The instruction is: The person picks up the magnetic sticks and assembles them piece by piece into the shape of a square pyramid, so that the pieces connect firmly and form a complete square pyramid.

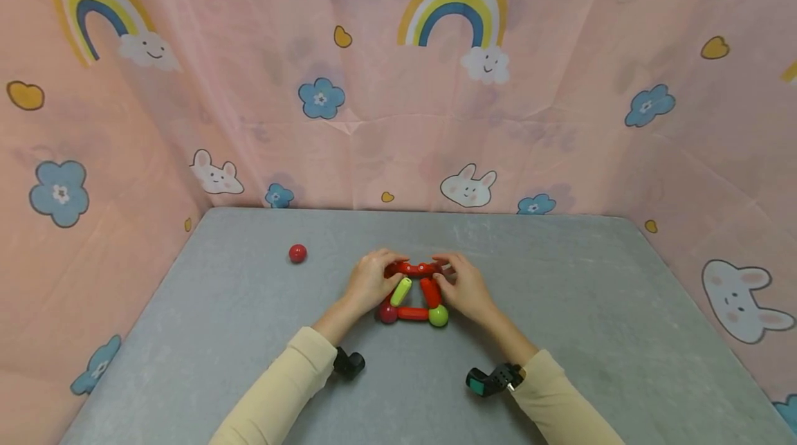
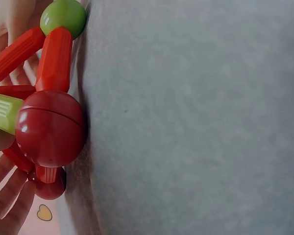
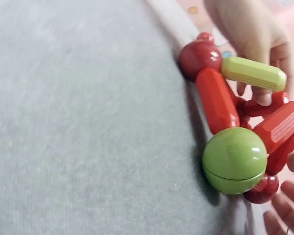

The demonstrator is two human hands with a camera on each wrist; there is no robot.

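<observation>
A small frame of toy magnetic rods and balls stands on the table. Its near side is a red rod (image 1: 413,313) between a dark red ball (image 2: 51,128) and a green ball (image 3: 235,160). From these balls a yellow-green rod (image 3: 254,73) and a red rod (image 1: 430,293) slant up, their upper ends free. My left hand (image 1: 371,281) pinches a red rod (image 3: 267,105) at the far side, thumb against it. Opposite, my right hand (image 1: 463,286) curves thumb and fingers around the far side's right end; its exact contact is partly hidden.
A loose red ball (image 1: 297,253) lies on the grey table (image 1: 187,334), left of and beyond the frame. A pink patterned cloth (image 1: 386,147) hangs behind the table and along its sides. Each wrist wears a black camera (image 1: 492,380).
</observation>
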